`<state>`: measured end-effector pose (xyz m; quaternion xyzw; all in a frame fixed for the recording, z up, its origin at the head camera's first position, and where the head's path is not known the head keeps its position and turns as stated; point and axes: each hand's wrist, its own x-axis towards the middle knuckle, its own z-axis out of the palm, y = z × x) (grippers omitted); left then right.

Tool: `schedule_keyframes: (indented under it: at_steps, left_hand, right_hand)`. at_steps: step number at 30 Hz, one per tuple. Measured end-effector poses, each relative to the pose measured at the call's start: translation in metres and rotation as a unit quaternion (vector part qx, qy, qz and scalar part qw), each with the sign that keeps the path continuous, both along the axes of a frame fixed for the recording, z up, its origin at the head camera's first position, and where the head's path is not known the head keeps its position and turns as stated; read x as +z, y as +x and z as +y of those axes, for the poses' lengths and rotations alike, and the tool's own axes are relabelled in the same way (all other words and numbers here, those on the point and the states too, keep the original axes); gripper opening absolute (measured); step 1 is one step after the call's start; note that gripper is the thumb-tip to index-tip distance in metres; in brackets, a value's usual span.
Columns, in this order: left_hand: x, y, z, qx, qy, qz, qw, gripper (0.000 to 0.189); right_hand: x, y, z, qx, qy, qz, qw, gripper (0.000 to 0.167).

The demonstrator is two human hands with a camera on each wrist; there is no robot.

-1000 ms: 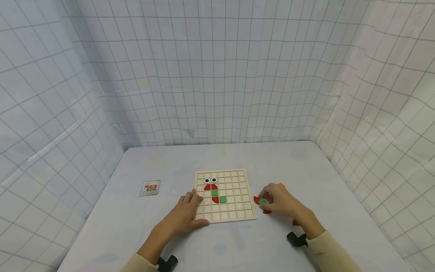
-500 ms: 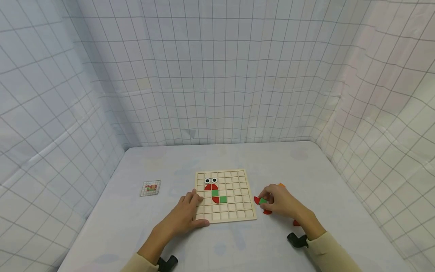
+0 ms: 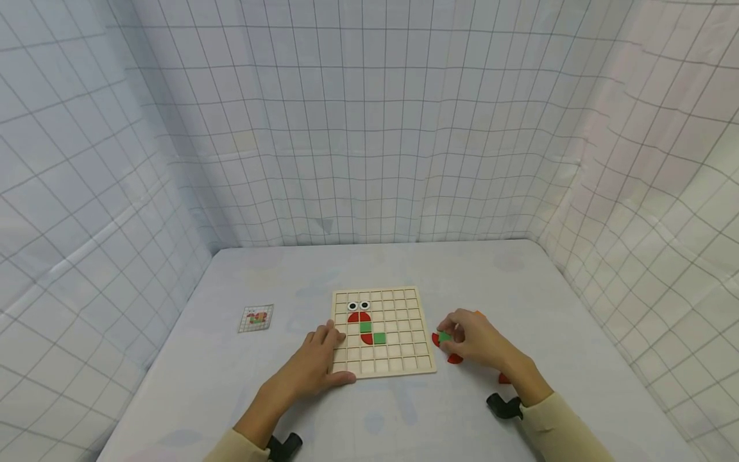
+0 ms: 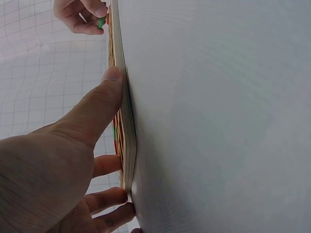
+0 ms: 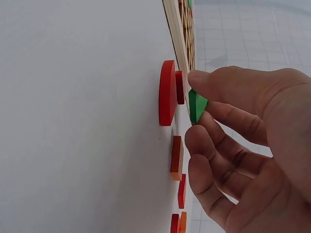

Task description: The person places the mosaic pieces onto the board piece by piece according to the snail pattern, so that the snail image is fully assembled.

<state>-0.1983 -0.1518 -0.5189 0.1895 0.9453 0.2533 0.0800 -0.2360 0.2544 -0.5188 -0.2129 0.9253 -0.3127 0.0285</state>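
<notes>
My left hand (image 3: pixel 312 362) rests on the left edge of a wooden grid board (image 3: pixel 401 321), its fingers spread and the thumb on the near rim. On the board lie two round eye tiles (image 3: pixel 358 306), several red quarter-circle tiles (image 3: pixel 354 317) and two green square tiles (image 3: pixel 378 338). Right of the board, my right hand (image 3: pixel 476 340) pinches a green tile (image 5: pixel 197 106) between thumb and fingers, raised off the table. Under and beside that hand lie a red rounded tile (image 5: pixel 167 94) and another red tile (image 3: pixel 435 340).
A small printed picture card (image 3: pixel 255 318) lies left of the board. More loose tiles are around my right hand: an orange one (image 3: pixel 480 314) behind it and a red one (image 3: pixel 505 379) near the wrist. Gridded white curtains (image 3: pixel 375 160) enclose the table (image 3: pixel 369 269).
The green tile in my right hand has risen slightly from beside the red tiles and shifted a little. The left hand and the board stay as they were.
</notes>
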Motion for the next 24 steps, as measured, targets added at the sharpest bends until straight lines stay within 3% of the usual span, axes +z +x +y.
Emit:
schedule_keyframes:
  at_steps: [20,24]
  left_hand:
    - [0.001,0.002,0.0,-0.001,0.001,0.006,1.0,0.093]
    - [0.001,0.002,0.0,0.001,0.002,0.004,1.0,0.092]
  right_hand:
    - [0.004,-0.004,-0.033,0.049,-0.035,0.048,0.997,0.024]
    - [0.005,-0.006,-0.041,0.059,-0.048,0.039,0.9963,0.022]
